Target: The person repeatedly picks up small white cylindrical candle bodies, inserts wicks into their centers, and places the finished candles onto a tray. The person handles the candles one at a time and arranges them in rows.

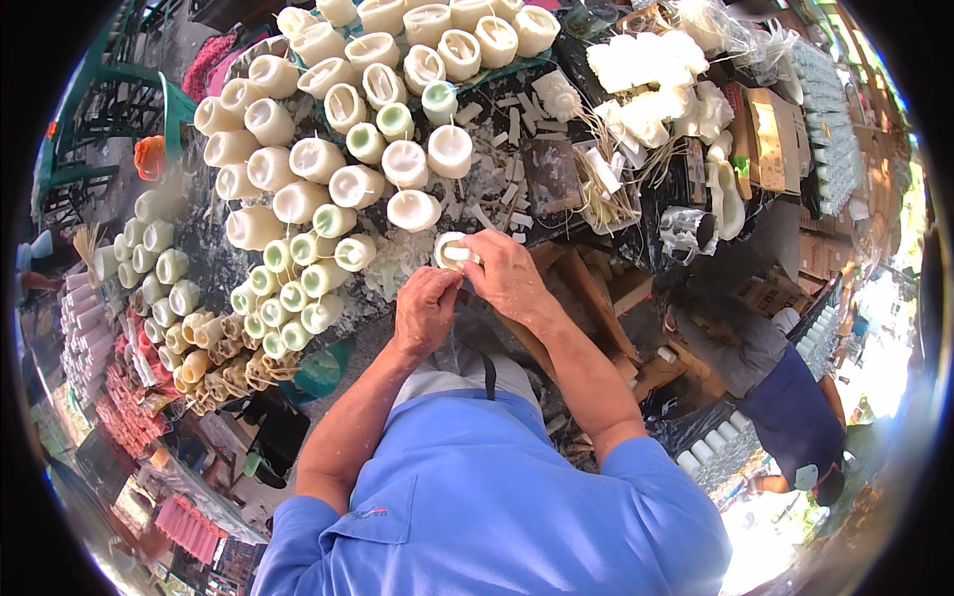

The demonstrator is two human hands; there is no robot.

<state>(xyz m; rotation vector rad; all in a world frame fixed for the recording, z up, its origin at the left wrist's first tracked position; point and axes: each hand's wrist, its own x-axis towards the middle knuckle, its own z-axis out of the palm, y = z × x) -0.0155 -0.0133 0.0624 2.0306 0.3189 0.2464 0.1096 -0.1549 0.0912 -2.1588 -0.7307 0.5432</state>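
Observation:
A small cream candle (446, 241) is held in front of me at the near edge of the worktable. My right hand (507, 275) grips it from the right, fingers curled around its side. A short white piece (459, 254), which looks like wax, lies across its top near my right fingertips. My left hand (427, 306) is closed in a pinch just below the candle, touching or almost touching it; what the fingers hold is hidden. Beyond my hands stand many cream pillar candles (411, 210) with wicks. Smaller green-filled candles (323, 279) cluster to the left.
White wax strips (514, 124) and scraps litter the table. Pale wax lumps (646, 62), a bundle of wicks (608, 207) and a metal can (688, 230) lie to the right. An open cardboard box (586, 298) sits beside my right forearm. Another person (785, 407) bends at the right.

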